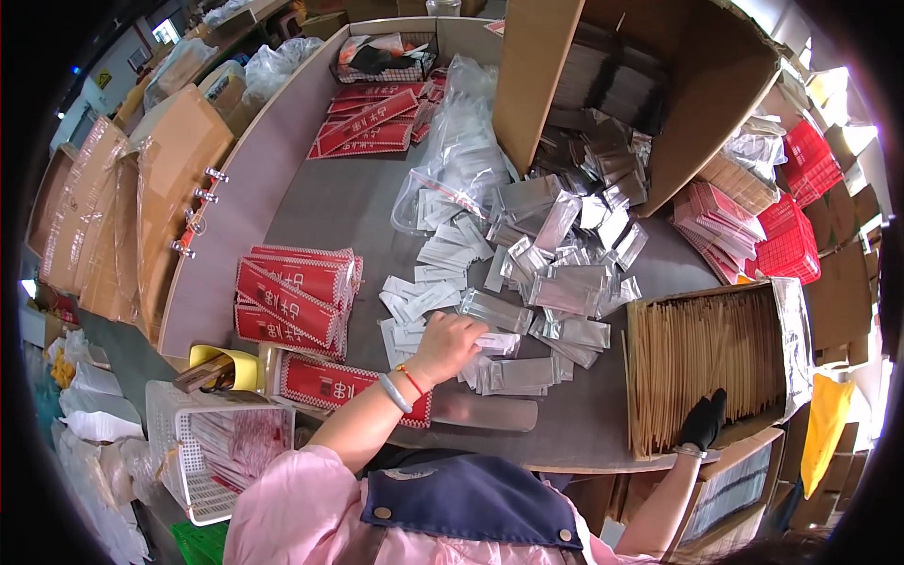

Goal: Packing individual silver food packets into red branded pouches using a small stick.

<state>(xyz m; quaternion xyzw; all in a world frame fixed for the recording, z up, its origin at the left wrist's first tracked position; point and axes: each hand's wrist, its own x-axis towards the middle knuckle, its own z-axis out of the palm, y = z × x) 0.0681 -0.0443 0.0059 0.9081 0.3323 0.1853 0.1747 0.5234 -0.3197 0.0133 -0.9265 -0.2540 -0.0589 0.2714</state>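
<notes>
My left hand (448,348), bare and with its fingers closed, pinches the end of a small clear packet (499,345) with a white part inside. Below and around it lie many more clear flat packets (571,290) and a fan of small white paper packets (435,299). My right hand (702,423) wears a black glove and is at the near edge of a cardboard box packed with thin wooden sticks (706,353). Its fingertips touch or overlap the sticks, but the dark glove hides how they are bent.
Red printed sleeves (297,299) are stacked left of the packets, with more (369,122) farther back. A tall open carton (532,80) stands at the back. Below left is a white plastic basket (174,443) beside a yellow container (247,367). Red baskets (787,240) stand at right.
</notes>
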